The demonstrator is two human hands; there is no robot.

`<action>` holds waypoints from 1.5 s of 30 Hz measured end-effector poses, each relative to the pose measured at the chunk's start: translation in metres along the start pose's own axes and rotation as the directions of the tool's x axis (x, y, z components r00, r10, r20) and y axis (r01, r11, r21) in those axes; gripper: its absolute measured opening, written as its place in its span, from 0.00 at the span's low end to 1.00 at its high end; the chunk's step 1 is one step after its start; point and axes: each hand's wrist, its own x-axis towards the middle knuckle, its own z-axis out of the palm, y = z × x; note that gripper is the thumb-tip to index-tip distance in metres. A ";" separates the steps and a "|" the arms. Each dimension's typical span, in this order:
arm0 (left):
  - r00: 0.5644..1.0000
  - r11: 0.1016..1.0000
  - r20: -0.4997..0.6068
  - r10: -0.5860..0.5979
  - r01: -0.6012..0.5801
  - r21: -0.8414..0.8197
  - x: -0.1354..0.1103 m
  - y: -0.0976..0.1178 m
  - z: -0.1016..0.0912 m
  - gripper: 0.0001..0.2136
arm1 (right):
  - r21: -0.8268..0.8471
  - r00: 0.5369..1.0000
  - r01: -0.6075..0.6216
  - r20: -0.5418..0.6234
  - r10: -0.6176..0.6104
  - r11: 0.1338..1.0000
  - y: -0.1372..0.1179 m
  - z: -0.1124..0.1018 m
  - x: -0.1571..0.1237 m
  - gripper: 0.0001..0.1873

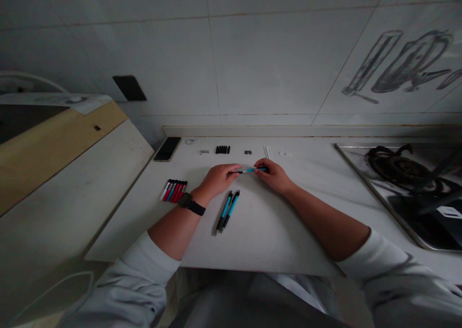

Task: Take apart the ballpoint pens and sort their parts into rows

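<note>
Over the white countertop [274, 227], my left hand [221, 178] pinches the dark, pale-tipped end of a blue-and-black pen [250, 170]. My right hand [273, 175] has its fingers closed around the pen's blue barrel and black end. The pen lies almost level between both hands, partly covered by fingers; whether its parts are joined I cannot tell. Just below the hands, two blue-and-black pens [227, 211] lie side by side. Left of my wrist is a row of several red, blue and white barrels with black ends [173, 191].
Along the back lie springs [204, 151], black sleeves [223, 149], small dark pieces [248, 152], thin white tubes [267, 152] and tiny clear pieces [285, 153]. A phone [168, 149] and a ring [189, 141] are back left. A gas stove [400, 198] stands right.
</note>
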 end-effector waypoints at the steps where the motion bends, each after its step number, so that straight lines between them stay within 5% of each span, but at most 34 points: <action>1: 1.000 1.000 0.020 0.024 -0.024 0.002 0.000 0.000 0.000 0.14 | 0.098 0.999 -0.044 -0.008 0.045 0.994 0.001 -0.001 0.002 0.14; 4: 0.995 0.997 0.061 0.079 -0.081 0.020 -0.002 0.003 -0.002 0.14 | 0.302 0.983 -0.162 -0.031 0.180 0.939 0.002 -0.004 0.006 0.16; 7: 0.997 0.997 0.057 0.048 -0.051 0.052 -0.003 0.005 -0.003 0.13 | 0.326 0.958 -0.226 -0.098 0.270 0.918 0.002 -0.009 0.008 0.16; 12: 0.999 0.995 0.044 -0.012 0.008 0.095 -0.003 0.005 -0.006 0.11 | -0.048 0.939 -0.279 -0.221 0.262 0.959 0.005 -0.021 0.005 0.12; 17: 0.999 0.995 0.037 -0.026 0.023 0.096 -0.002 0.006 -0.007 0.11 | -0.407 0.966 -0.219 -0.220 0.138 0.887 -0.003 -0.023 -0.001 0.12; 23: 0.999 0.996 0.027 -0.031 0.028 0.082 -0.002 0.006 -0.007 0.11 | -0.469 0.978 -0.184 -0.176 0.113 0.864 -0.010 -0.021 -0.003 0.14; 29: 0.999 0.996 0.021 -0.038 0.036 0.081 -0.002 0.004 -0.006 0.12 | -0.430 0.962 -0.205 -0.255 0.099 0.879 -0.010 -0.027 -0.003 0.15; 33: 0.999 0.996 0.024 -0.038 0.036 0.084 -0.002 0.004 -0.006 0.12 | -0.308 0.929 -0.238 -0.350 0.123 0.921 -0.003 -0.036 0.002 0.15; 36: 0.999 0.996 0.023 -0.043 0.041 0.082 -0.002 0.004 -0.005 0.12 | 0.012 0.892 -0.244 -0.390 0.229 0.970 0.003 -0.042 0.008 0.14; 40: 0.998 0.996 0.030 -0.051 0.049 0.076 -0.002 0.004 -0.005 0.12 | 0.418 0.887 -0.106 -0.370 0.276 0.902 0.007 -0.048 0.014 0.19; 45: 0.998 0.996 0.030 -0.049 0.046 0.082 -0.002 0.002 -0.003 0.12 | 0.572 0.822 0.025 -0.478 0.309 0.820 0.010 -0.057 0.018 0.23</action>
